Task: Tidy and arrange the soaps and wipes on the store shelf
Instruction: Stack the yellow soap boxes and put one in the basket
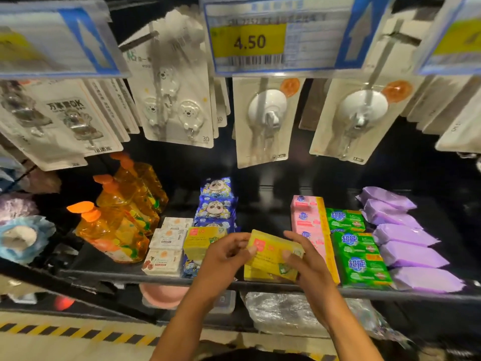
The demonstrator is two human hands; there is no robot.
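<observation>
I hold a yellow soap bar (pixel 273 252) tilted above the front of the black shelf (pixel 130 277). My left hand (pixel 225 254) pinches its left end and my right hand (pixel 303 259) grips its right side. Under it lies another yellow soap bar (pixel 256 275). A third yellow bar (pixel 199 242) rests on the blue panda wipe packs (pixel 217 201) to the left. White soap boxes (pixel 165 252) stand left of that. Pink soaps (pixel 307 220), green soaps (pixel 360 256) and purple wipe packs (pixel 406 243) run in rows to the right.
Orange dish-liquid bottles (pixel 122 225) fill the shelf's left part. Hook packs (pixel 265 118) hang overhead behind price tags (pixel 250 40). Blue and purple bath poufs (pixel 20 238) sit far left. A pink basin (pixel 162 295) and plastic-wrapped goods (pixel 283 312) lie on the lower shelf.
</observation>
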